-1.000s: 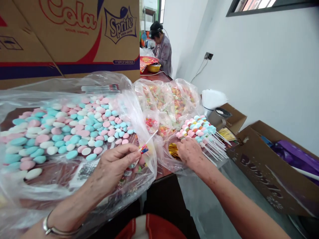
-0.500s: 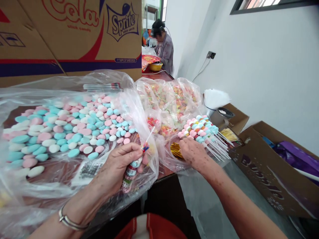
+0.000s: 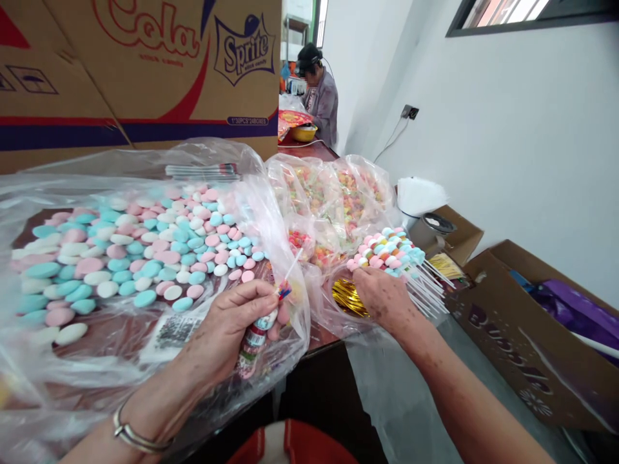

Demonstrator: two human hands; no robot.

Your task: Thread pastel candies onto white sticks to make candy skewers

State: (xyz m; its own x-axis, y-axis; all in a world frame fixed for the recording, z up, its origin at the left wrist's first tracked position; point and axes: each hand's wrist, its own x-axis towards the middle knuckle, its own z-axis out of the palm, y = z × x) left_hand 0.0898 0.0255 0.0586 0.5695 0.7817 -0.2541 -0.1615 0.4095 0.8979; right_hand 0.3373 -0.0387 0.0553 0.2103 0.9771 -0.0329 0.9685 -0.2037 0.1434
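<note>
My left hand point(image 3: 251, 306) is closed round a candy stick point(image 3: 256, 338) in a printed clear wrapper. The wrapper is gathered at its top, and a white stick point(image 3: 293, 263) pokes up out of it. My right hand point(image 3: 380, 293) has its fingers drawn together at the right edge of a pile of gold twist ties point(image 3: 347, 298). What lies between those fingertips, if anything, is hidden. Just beyond this hand is a stack of candy skewers point(image 3: 382, 248) in pink, white and blue, their white sticks pointing right.
Pink, blue and white candies point(image 3: 130, 251) lie in an open plastic bag point(image 3: 290, 322) at left. Bags of colourful gummies point(image 3: 329, 193) stand behind. A large carton point(image 3: 145, 84) blocks the back left; another box point(image 3: 522, 348) is at right. A person point(image 3: 322, 96) works farther back.
My right hand has drawn slightly right, uncovering more of the gold twist ties. My left hand keeps its hold on the candy stick. The whole view has shifted a little.
</note>
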